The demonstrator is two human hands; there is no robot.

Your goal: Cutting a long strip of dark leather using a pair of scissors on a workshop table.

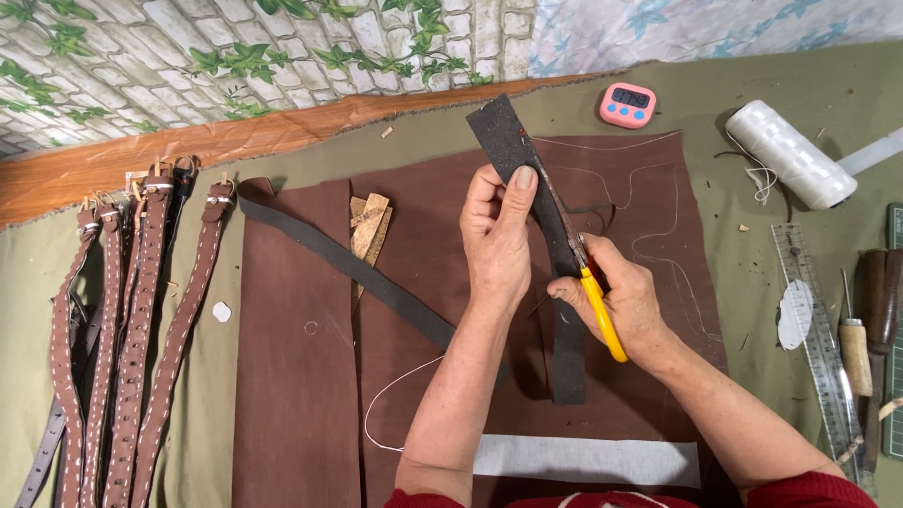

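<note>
Head view shows the left hand (496,235) near the centre of the frame, closed around a dark grey leather strip (538,202), the thumb pressing flat on its face. This strip runs from the upper middle down to the lower centre, over a large brown leather sheet (301,376). Just right of it, the right hand (625,301) grips a yellow-handled cutter (593,296), and the blade lies along the right edge of the strip. A second dark strap (348,265) lies diagonally on the sheet, left of the hands. At the left edge lie several stitched brown belts (132,329). In the upper right are a pink timer (627,104) and a spool of white thread (790,155); a clear ruler (816,329) lies at the right.
</note>
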